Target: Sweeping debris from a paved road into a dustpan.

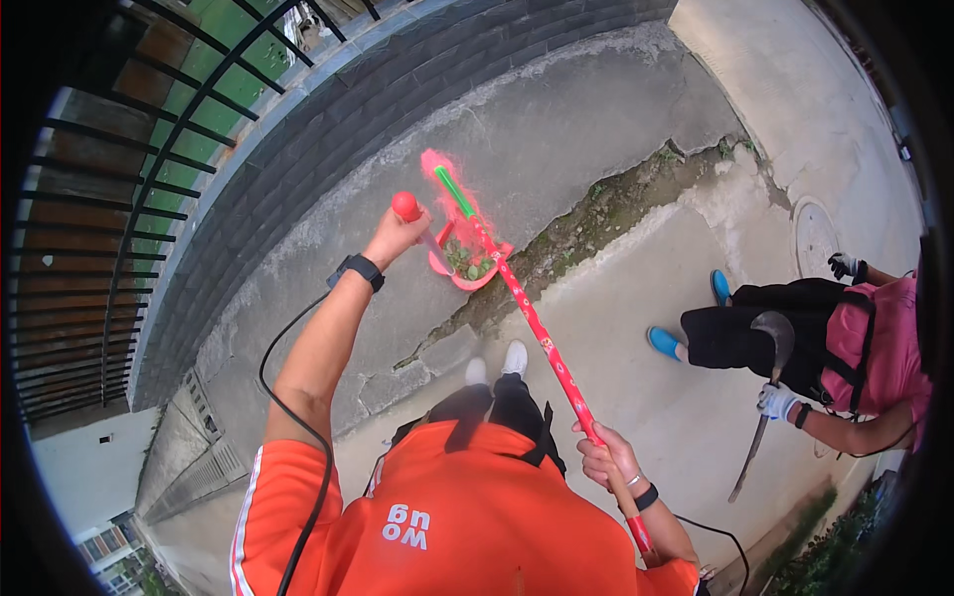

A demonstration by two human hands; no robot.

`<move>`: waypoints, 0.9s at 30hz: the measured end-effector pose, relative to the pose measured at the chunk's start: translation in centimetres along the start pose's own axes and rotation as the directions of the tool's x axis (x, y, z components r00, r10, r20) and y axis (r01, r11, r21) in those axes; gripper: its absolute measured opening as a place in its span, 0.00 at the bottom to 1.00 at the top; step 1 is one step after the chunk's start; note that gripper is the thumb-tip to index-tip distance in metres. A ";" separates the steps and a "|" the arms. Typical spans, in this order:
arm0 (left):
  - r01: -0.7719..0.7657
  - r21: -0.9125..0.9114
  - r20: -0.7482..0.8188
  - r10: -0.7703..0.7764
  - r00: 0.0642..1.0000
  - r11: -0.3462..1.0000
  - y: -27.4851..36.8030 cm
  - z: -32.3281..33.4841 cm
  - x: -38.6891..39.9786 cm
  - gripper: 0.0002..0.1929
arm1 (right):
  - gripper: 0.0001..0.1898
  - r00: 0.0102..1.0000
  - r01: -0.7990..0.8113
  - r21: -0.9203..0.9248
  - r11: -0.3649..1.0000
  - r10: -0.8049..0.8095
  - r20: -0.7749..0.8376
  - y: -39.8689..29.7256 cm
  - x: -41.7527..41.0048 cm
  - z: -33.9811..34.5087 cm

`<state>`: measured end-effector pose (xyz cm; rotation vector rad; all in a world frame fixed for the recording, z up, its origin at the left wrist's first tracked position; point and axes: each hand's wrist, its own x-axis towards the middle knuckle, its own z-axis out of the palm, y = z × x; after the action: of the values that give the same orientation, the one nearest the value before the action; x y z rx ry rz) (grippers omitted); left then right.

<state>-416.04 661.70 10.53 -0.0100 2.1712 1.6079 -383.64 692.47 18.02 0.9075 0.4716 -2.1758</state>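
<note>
My left hand (pixel 395 237) is wrapped around the upright handle of a dustpan, just below its round red knob (pixel 405 205). The pink-red dustpan (pixel 471 284) is low over the concrete, with green leaves (pixel 466 264) in its pan; I cannot tell whether it touches the ground. My right hand (pixel 610 460) grips the lower part of a red patterned broom handle (pixel 548 344), which slants up and left in the picture. The broom's green head (pixel 455 191) and fuzzy pink bristles (pixel 434 159) lie over and beyond the dustpan, partly covering it.
A broken concrete strip with soil and weeds (pixel 596 212) crosses the ground. A grey brick wall (pixel 328 123) with a black metal railing (pixel 156 160) curves along the left. To the right stands a person (pixel 760 328) wearing gloves and holding a sickle (pixel 775 343). A manhole cover (pixel 814 229) lies nearby.
</note>
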 end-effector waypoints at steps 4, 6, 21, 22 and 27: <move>0.002 0.065 -0.001 -0.002 1.000 0.998 -1.0 -1.5 -1.2 0.05 | 0.14 0.997 0.064 -0.015 0.998 -0.063 0.035 2.9 -0.4 2.1; -0.023 0.048 0.009 0.023 1.000 0.999 -1.3 -1.7 -2.0 0.05 | 0.14 0.994 0.101 -0.032 0.994 -0.100 0.036 3.8 -0.2 2.5; -0.097 -0.001 0.002 0.097 0.995 0.995 -4.1 -4.0 -7.8 0.05 | 0.11 0.966 0.247 -0.072 0.966 -0.251 -0.057 7.8 9.2 0.6; -0.080 -0.032 -0.007 0.080 0.997 0.996 -4.4 -4.5 -8.9 0.04 | 0.12 0.966 0.244 -0.083 0.966 -0.249 -0.068 8.7 9.1 0.8; -0.099 -0.085 0.016 0.100 0.995 0.991 -7.3 -7.1 -14.4 0.03 | 0.12 0.976 0.208 -0.058 0.976 -0.211 -0.054 11.5 8.4 1.8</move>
<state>-403.49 649.32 10.54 0.0903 2.1178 1.7459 -380.15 679.64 12.50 0.9327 0.6773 -2.3182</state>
